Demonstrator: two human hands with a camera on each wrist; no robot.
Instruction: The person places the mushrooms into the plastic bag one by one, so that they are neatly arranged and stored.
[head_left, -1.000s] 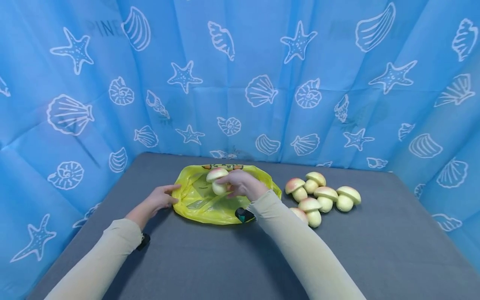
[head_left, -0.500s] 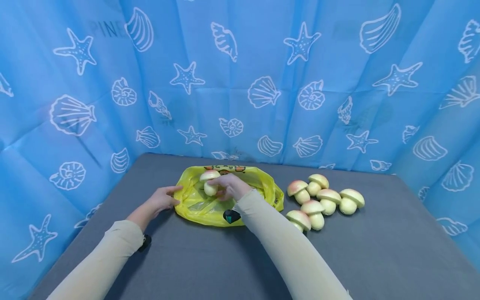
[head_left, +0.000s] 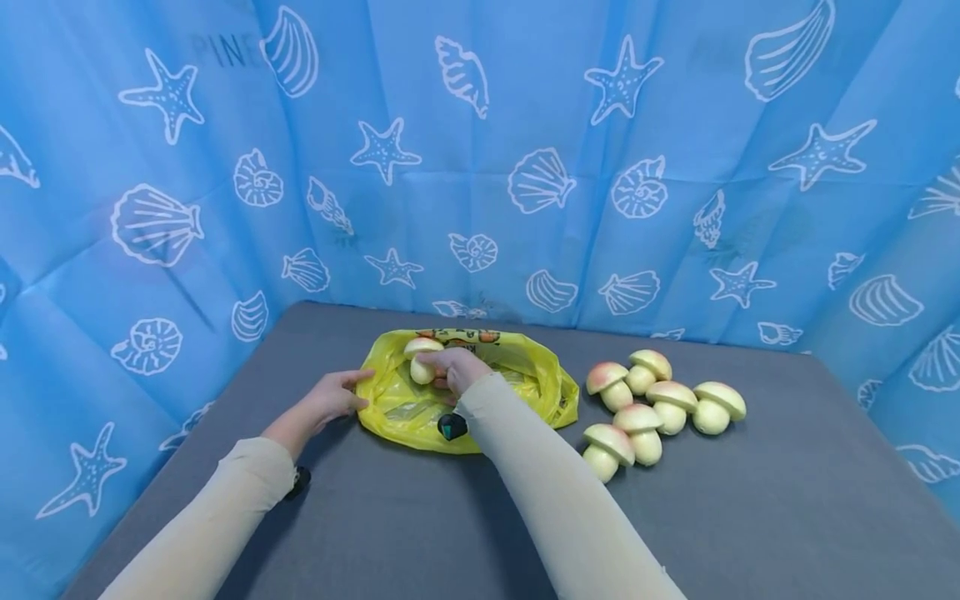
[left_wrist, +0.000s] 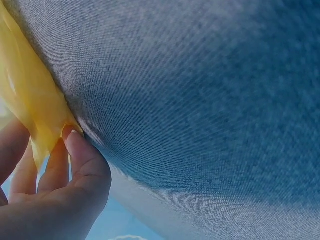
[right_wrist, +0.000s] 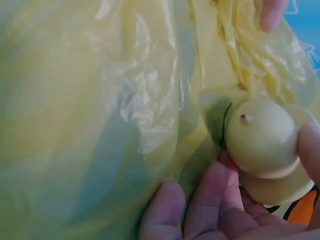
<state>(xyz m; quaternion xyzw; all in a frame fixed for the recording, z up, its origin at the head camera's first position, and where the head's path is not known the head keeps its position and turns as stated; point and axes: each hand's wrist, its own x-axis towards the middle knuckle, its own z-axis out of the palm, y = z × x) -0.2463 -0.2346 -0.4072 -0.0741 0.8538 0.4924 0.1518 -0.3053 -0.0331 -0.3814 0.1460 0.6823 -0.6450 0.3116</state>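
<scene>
In the head view a yellow plastic bag (head_left: 408, 433) lies on the grey cloth with its mouth spread wide. My left hand (head_left: 333, 397) pinches the bag's left edge; the left wrist view has thumb and fingers on the yellow film (left_wrist: 37, 92). Over the bag's opening, my right hand (head_left: 459, 372) holds a mushroom-shaped model (head_left: 422, 372) with a pale stem and pink-tinged cap. Seen from the right wrist, the model's rounded stem end (right_wrist: 265, 140) faces the camera, thumb on one side and fingers on the other. Whether it touches the bag's inside is unclear.
Several similar mushroom models (head_left: 671, 398) lie in a cluster right of the bag. A blue curtain (head_left: 480, 167) printed with white shells and starfish hangs behind and beside the cloth-covered table (head_left: 375, 533).
My right hand has moved left with the mushroom, farther over the bag's left part. The left hand keeps its place at the bag's edge. The head view has shifted slightly.
</scene>
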